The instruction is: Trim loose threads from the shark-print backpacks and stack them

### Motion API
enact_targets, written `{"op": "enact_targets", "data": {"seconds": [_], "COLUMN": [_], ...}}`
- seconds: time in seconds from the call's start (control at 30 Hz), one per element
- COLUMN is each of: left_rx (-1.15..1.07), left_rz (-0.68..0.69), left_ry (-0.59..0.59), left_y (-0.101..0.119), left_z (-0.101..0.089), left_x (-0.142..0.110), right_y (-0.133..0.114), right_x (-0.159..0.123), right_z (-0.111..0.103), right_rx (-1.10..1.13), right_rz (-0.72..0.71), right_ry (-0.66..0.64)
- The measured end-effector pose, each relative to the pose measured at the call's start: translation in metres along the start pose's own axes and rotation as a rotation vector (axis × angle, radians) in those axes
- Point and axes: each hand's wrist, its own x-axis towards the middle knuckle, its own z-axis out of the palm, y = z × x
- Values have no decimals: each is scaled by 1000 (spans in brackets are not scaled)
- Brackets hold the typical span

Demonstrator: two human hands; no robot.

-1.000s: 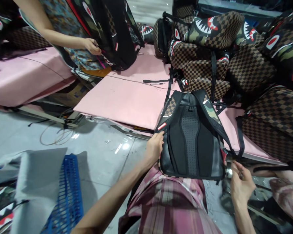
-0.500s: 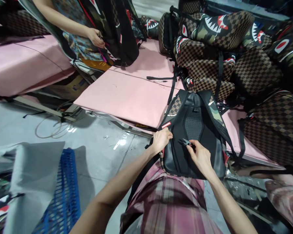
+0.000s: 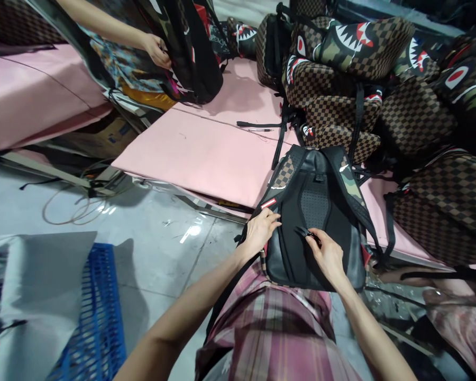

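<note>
the left hand (image 3: 261, 230) lies on the left edge of the backpack (image 3: 295, 267) at the pink table (image 3: 190, 159), though whether its fingers pinch anything is hard to tell. apart from it, the snips (image 3: 302, 232), gripped in the right hand (image 3: 328, 256), point toward those fingers, so a slip could nick cloth or skin. that makes two hands, one pair of snips, one backpack beneath.
</note>
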Motion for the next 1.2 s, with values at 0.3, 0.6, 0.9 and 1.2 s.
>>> {"op": "enact_targets", "data": {"seconds": [0.3, 0.6, 0.9, 1.2], "left_rx": [126, 172, 191, 234], "left_rz": [106, 90, 116, 102], "left_ry": [-47, -15, 35, 38], "left_y": [-3, 1, -5, -4], "left_z": [2, 2, 7, 9], "left_x": [-2, -4, -6, -3], "right_y": [-29, -56, -80, -62], "right_x": [18, 41, 47, 42], "right_z": [8, 5, -4, -1], "right_rx": [-237, -504, -527, -440], "right_rz": [-304, -430, -470, -432], "right_ry": [60, -63, -192, -175]}}
